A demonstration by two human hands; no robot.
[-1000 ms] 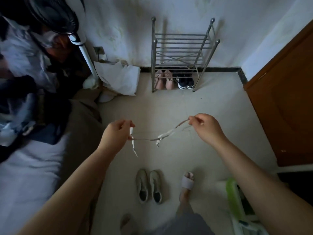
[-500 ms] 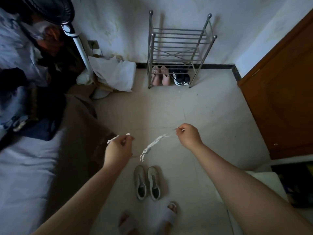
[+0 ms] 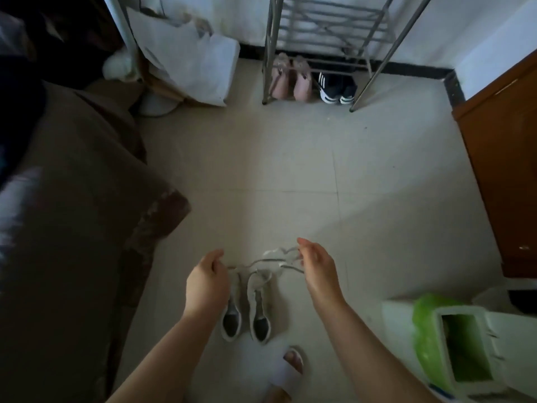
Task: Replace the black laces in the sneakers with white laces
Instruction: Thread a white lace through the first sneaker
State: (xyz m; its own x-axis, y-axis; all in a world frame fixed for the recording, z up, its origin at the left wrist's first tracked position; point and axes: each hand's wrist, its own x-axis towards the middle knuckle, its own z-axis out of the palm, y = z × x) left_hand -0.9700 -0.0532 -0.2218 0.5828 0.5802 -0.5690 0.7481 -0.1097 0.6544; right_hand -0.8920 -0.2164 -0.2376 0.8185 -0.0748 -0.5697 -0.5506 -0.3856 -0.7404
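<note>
A metal shoe rack (image 3: 328,39) stands against the wall — pink shoes (image 3: 289,78) and black striped sneakers (image 3: 337,90) beneath it, white bag (image 3: 191,62) left.

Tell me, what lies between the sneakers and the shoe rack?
In the head view, mostly bare tiled floor. Just past the sneakers a white lace stretches between both hands; nothing else before the rack.

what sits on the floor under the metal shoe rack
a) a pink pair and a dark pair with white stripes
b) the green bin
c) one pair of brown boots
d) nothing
a: under the metal shoe rack stand a pink pair and beside it a dark pair with white stripes.
</note>
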